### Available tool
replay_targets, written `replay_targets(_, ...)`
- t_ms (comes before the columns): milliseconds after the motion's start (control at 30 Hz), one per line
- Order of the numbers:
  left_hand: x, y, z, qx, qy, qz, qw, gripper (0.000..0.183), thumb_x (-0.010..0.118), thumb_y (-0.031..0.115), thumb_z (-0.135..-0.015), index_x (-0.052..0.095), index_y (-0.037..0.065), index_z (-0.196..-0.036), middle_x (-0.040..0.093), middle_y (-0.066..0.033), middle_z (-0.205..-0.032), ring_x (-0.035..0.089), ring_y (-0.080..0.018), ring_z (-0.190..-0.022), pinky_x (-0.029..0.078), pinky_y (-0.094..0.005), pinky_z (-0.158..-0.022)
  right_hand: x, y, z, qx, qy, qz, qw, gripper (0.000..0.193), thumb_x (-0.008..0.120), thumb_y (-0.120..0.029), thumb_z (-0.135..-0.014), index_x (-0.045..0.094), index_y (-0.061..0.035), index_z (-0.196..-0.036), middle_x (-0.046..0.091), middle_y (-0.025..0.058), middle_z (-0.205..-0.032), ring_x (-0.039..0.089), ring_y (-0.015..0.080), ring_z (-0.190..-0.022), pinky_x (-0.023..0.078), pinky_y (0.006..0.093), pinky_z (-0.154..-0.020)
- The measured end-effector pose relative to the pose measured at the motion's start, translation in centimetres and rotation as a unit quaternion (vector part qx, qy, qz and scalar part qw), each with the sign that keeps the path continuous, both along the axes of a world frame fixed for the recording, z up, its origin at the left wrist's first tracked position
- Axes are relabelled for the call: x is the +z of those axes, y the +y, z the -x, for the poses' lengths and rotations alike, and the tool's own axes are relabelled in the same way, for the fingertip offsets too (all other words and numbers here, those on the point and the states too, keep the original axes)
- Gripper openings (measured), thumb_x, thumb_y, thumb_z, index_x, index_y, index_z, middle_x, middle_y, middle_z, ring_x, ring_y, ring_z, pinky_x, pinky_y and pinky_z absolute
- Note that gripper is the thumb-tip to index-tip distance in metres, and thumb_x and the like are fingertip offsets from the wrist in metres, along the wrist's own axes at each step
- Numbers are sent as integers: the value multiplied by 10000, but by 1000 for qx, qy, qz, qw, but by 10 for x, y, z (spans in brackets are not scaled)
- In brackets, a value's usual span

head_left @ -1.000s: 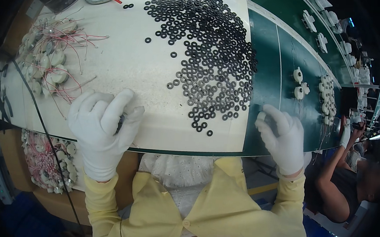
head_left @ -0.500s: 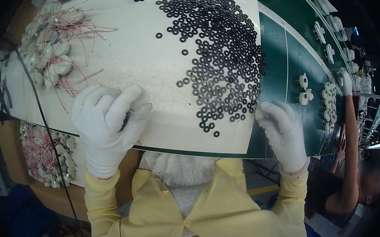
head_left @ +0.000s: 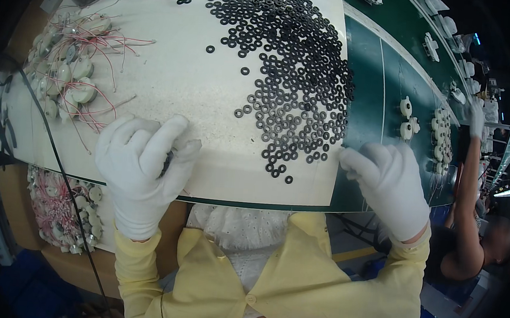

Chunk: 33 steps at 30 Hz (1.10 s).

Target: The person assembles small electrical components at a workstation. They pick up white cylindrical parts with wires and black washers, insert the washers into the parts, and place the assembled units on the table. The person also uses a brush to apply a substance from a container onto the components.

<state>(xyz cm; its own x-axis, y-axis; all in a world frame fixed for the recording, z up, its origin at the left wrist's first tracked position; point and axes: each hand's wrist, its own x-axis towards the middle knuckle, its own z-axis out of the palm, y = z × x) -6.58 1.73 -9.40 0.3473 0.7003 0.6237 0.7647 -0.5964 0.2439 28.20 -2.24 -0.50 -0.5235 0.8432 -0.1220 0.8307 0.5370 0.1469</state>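
Note:
My left hand (head_left: 139, 163), in a white glove, is curled above the near edge of the white table board. Its fingers close around a small dark part (head_left: 166, 163), mostly hidden by the glove. My right hand (head_left: 386, 180), also gloved in white, is over the green table surface at the right. Its thumb and fingers are drawn together, and whatever they hold is hidden. Between the hands, many black rings (head_left: 307, 86) lie spread across the board. Left of them sits a heap of round white motors (head_left: 82, 91) with red and white wires.
A cardboard box (head_left: 18, 201) below the table's left edge holds more wired parts. A black cable (head_left: 50, 130) hangs across the left side. Several white motors (head_left: 443, 136) stand on the green surface. A co-worker's bare arm (head_left: 468, 191) reaches in at the right.
My right hand has turned and shifted slightly to the right, its forearm swinging outward. My left hand stays nearly still. At the right, the co-worker's gloved hand has moved.

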Motion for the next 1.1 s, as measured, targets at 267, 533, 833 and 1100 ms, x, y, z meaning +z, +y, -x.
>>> replay_targets(267,-1,1,0,0,8,-12,1000,341,817,187,-774,705,122,-1090,572,-10,-778,579,-250,-765,464,-405,-767,-9,-6,4,-20,20,-34,999,355,731,-92,-775,668,-181,-1112,561,3,-836,584,219,-743,424,355,-718)
replay_targets(533,2,0,1,-1,16,-25,1000,329,804,156,-788,700,114,-1096,574,-26,-792,581,-255,-770,464,-412,-773,-25,-15,-33,-58,-80,-189,977,539,707,-29,-805,626,-151,-1324,637,95,-1087,630,248,-957,470,381,-785)
replay_targets(833,3,-3,-2,-3,11,9,1000,287,779,142,-811,715,84,-1085,589,-40,-804,584,-269,-780,467,-420,-788,17,-51,-24,-150,57,-118,980,399,791,-141,-827,671,-150,-1208,661,16,-873,642,241,-755,447,379,-705)
replay_targets(1100,7,-6,-1,-23,59,14,998,390,798,233,-792,689,105,-1143,578,-55,-876,575,-283,-824,461,-438,-821,-37,4,-51,-110,8,-273,956,296,764,-157,-860,671,-182,-1140,627,-3,-771,615,219,-672,438,373,-628)
